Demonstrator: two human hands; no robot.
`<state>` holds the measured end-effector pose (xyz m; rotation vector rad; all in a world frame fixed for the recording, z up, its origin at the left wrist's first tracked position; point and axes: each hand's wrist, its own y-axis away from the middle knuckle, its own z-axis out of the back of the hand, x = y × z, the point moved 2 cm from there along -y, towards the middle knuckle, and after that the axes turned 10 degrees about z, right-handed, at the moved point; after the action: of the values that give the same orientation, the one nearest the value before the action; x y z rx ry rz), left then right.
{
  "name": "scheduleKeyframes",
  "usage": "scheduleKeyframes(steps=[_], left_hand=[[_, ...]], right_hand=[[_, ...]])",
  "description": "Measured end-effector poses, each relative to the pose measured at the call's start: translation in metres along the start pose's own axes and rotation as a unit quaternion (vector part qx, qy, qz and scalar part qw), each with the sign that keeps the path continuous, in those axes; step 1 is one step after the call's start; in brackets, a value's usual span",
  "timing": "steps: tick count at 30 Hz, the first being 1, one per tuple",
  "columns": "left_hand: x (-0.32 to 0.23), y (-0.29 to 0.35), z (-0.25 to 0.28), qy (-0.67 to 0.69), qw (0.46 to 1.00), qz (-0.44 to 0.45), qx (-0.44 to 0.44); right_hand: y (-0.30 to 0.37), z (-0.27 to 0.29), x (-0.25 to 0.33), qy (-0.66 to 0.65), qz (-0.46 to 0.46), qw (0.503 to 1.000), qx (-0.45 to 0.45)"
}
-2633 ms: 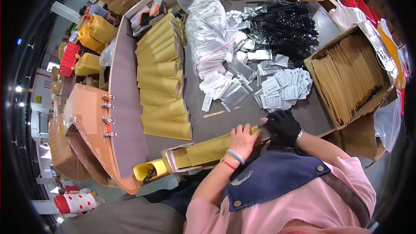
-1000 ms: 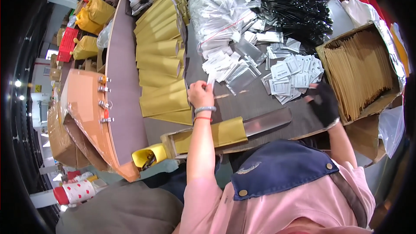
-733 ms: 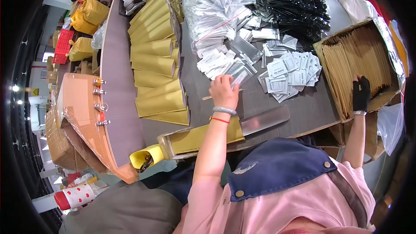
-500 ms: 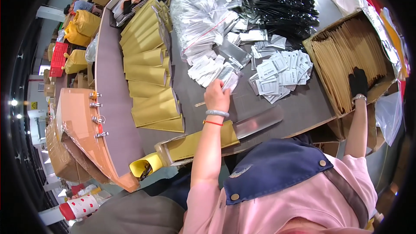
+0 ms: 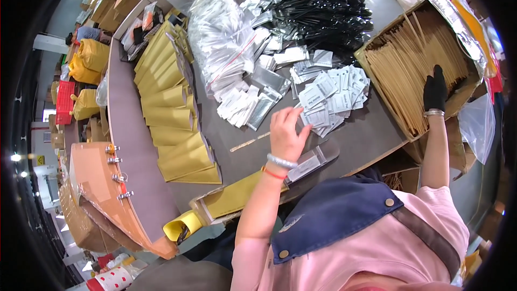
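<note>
My bare left hand (image 5: 288,136) is at the near edge of a pile of small white printed packets (image 5: 336,94), thumb apart from the fingers and nothing visible between them. Below it, a clear and silver packet (image 5: 306,168) lies on a metal scoop-like tray (image 5: 329,150), whose left end meets a yellow paper sleeve (image 5: 242,195). My right hand (image 5: 435,94), in a black glove, rests with fingers stretched out on thin brown strips (image 5: 396,78) packed on edge in a cardboard box (image 5: 468,94). Any strip under its fingers is hidden.
Yellow paper sleeves (image 5: 169,124) overlap in a row on the left. At the back lie a plastic bag of white packets (image 5: 221,32) and black plastic-wrapped cutlery-like pieces (image 5: 323,11). A large carton (image 5: 94,183) stands beyond the table's left edge.
My left hand has moved right from the silver packets to the white printed packets. A packet now lies on the metal tray. My right hand stays on the brown strips; the whole view has shifted.
</note>
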<state>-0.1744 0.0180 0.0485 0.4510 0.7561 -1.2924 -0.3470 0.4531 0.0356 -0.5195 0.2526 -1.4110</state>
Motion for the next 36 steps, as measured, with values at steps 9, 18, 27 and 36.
scheduleKeyframes(steps=[9, 18, 27, 36], left_hand=[[0.016, -0.050, -0.048, -0.091, 0.995, 0.007, 0.041], [0.014, -0.023, -0.012, -0.051, 0.999, -0.003, -0.011], [0.024, 0.109, 0.029, -0.110, 0.989, 0.064, 0.074], [0.021, 0.155, 0.020, -0.231, 0.971, -0.015, 0.055]], right_hand=[[-0.069, 0.004, 0.159, -0.197, 0.174, 0.965, -0.020], [-0.120, -0.082, 0.217, -0.069, 0.286, 0.951, 0.094], [-0.110, -0.042, 0.208, -0.189, 0.318, 0.920, 0.129], [-0.068, 0.031, 0.199, -0.398, 0.160, 0.898, 0.097]])
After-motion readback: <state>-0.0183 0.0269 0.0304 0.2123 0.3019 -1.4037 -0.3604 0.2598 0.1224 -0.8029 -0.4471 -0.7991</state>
